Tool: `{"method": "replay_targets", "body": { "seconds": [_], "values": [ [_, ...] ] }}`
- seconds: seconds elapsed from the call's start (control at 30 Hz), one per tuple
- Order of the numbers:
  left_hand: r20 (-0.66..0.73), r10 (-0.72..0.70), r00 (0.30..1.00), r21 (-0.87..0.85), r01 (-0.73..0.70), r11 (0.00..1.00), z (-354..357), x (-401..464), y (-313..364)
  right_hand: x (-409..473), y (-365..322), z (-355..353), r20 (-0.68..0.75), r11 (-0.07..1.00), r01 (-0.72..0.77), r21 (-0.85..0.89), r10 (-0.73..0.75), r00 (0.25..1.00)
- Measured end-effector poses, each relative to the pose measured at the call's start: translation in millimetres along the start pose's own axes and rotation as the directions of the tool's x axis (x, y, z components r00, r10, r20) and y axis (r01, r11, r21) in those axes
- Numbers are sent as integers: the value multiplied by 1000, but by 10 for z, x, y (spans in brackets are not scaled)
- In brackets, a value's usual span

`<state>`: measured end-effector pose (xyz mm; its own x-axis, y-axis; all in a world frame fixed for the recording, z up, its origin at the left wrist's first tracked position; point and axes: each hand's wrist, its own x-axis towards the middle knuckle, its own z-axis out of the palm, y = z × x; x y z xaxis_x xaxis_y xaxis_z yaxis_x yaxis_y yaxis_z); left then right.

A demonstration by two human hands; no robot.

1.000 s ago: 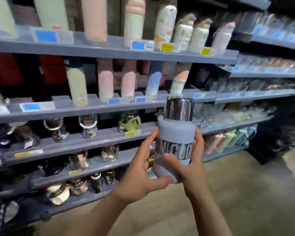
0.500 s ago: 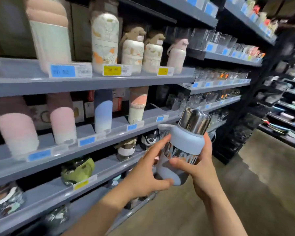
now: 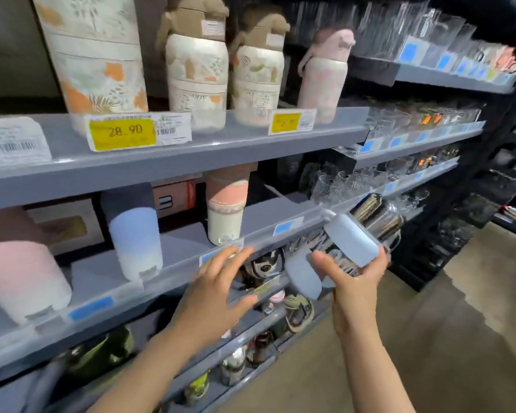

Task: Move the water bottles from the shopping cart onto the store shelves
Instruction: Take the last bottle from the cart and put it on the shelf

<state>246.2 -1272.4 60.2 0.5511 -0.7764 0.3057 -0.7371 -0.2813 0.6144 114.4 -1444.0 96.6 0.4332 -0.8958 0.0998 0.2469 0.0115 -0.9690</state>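
Left hand [image 3: 218, 286] released, fingers spread, right hand [image 3: 350, 281] grip holding tilted bottle [image 3: 347, 244]

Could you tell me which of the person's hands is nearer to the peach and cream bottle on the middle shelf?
The left hand, just below and in front of the peach and cream bottle. The right hand is farther right, gripping the blue-sleeved bottle.

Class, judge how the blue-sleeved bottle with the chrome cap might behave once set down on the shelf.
The blue-sleeved bottle with the chrome cap, held tilted in the right hand, probably grips well at its matte sleeve. The shiny cap looks slippery. Being round, it would likely roll if laid sideways.
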Motion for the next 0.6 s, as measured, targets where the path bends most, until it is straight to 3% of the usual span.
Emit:
{"method": "replay_targets", "body": {
  "seconds": [0.1,0.17,0.3,0.47,0.6],
  "values": [
    [-121,-108,987,355,145,924,156,139,-203,506,118,161,-61,999,3,38,-1,998],
    [-198,-148,969,449,224,865,287,212,-257,824,154,271,-32,997,-5,76,7,999],
    [-307,-220,926,496,353,793,525,300,-266,1385,283,476,35,995,4,96,-8,999],
    [-360,-208,909,613,399,682,650,346,-278,1792,481,686,51,993,-9,121,3,999],
    [-409,-239,881,582,453,675,728,365,-228,1990,621,828,103,994,36,107,-47,994]
  ]
}}
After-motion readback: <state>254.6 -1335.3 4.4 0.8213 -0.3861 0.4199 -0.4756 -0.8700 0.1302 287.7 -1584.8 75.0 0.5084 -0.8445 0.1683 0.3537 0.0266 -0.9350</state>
